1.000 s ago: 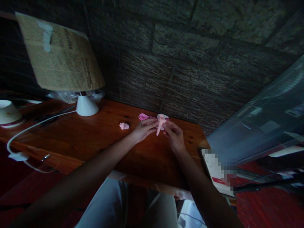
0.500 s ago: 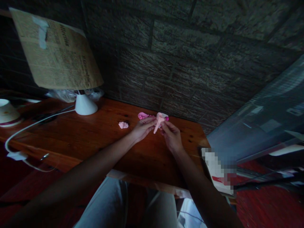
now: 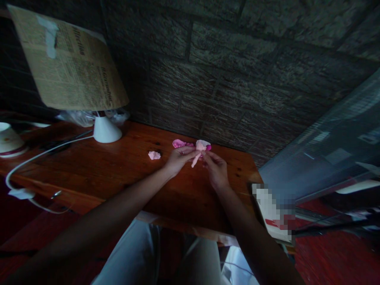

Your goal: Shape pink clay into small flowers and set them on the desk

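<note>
At far left, a newsprint-shaded lamp is standing on the wooden desk; a white cable is drooping over the near edge; a dark brick-patterned wall is rising behind.

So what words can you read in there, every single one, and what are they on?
"…ction": big print on the lampshade; its first letters are unclear.
The lampshade's second big word and small print: too blurred to read.
Pale flat thing at right: partly pixelated, nothing readable.
</note>
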The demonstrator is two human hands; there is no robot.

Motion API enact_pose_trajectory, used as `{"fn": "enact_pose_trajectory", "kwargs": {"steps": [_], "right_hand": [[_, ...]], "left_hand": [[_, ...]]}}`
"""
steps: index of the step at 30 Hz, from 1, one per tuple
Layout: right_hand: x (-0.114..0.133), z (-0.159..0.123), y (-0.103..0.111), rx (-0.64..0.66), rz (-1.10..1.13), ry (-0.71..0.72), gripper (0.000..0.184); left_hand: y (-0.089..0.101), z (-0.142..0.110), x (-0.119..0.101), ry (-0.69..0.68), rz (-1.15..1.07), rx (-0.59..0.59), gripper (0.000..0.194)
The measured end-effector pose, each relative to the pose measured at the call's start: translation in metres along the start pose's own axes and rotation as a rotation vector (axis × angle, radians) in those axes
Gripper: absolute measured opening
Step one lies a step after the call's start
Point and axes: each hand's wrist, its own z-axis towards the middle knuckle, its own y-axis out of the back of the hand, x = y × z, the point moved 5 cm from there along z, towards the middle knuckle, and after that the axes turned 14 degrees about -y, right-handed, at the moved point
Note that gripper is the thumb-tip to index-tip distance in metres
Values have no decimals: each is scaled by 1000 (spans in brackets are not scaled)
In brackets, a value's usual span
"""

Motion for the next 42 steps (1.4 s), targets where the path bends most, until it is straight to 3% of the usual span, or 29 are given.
{"fn": "enact_pose_trajectory", "kwargs": {"steps": [4, 10, 18, 26, 29, 39, 42], "right_hand": [[2, 1, 2, -21, -5, -17, 36], [2, -1, -2, 42, 32, -62, 37], [6, -2, 0, 17, -54, -26, 38], [4, 0, -3, 33, -53, 12, 42], [1, 2, -4, 67, 8, -29, 40], [-1, 0, -10, 123, 36, -73, 45], [-2, 0, -10, 133, 80, -89, 44]], "left_hand": [[-2, -1, 4, 62, -97, 61, 37], [3, 0, 12, 165, -217, -11, 27], [2, -3, 9, 124, -135, -18, 35], [-1, -5, 10, 143, -133, 14, 30], [-4, -4, 10, 153, -162, 56, 30], [-2, -2, 8, 105, -160, 17, 25], [-4, -3, 8, 168, -221, -5, 22]]}}
